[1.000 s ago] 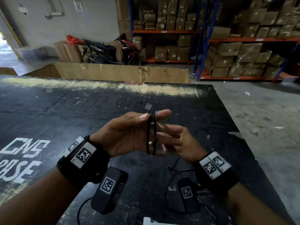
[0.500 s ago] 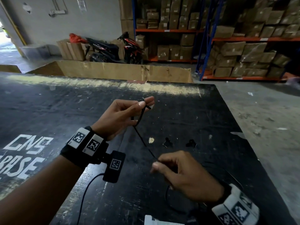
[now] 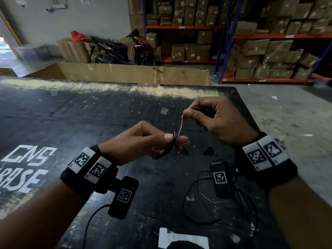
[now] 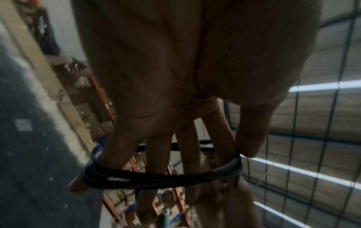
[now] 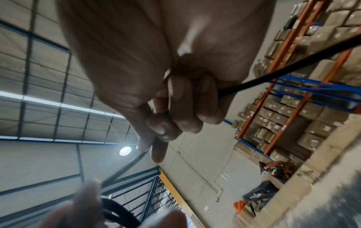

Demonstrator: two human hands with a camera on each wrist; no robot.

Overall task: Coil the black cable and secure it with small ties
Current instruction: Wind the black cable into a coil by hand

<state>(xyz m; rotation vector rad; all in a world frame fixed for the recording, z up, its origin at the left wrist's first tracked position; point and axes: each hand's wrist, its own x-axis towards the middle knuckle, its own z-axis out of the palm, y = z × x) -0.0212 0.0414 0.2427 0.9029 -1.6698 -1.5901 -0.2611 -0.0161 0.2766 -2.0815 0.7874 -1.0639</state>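
Note:
The black cable point(image 3: 168, 150) is looped into a small coil around the fingers of my left hand point(image 3: 172, 139), held above the dark table point(image 3: 89, 119). In the left wrist view the coil point(image 4: 156, 175) wraps my fingers and my thumb presses it against the index finger. My right hand point(image 3: 186, 114), up and to the right of the left, pinches a strand that rises from the coil. In the right wrist view the cable point(image 5: 273, 77) runs through the curled fingers. The rest of the cable point(image 3: 197, 220) lies slack on the table. Two small black ties point(image 3: 208, 150) lie behind the hands.
A white paper slip point(image 3: 183, 239) lies at the table's near edge. White painted letters point(image 3: 27, 159) mark the table's left side. A cardboard panel point(image 3: 134, 72) stands beyond the far edge, with a motorbike point(image 3: 115, 49) and shelves of boxes point(image 3: 269, 51) behind. The table's right edge drops to concrete floor point(image 3: 287, 114).
My right hand has risen from low near the table's front to above and right of the left hand, drawing the cable up. The left hand keeps the coil and has dropped slightly.

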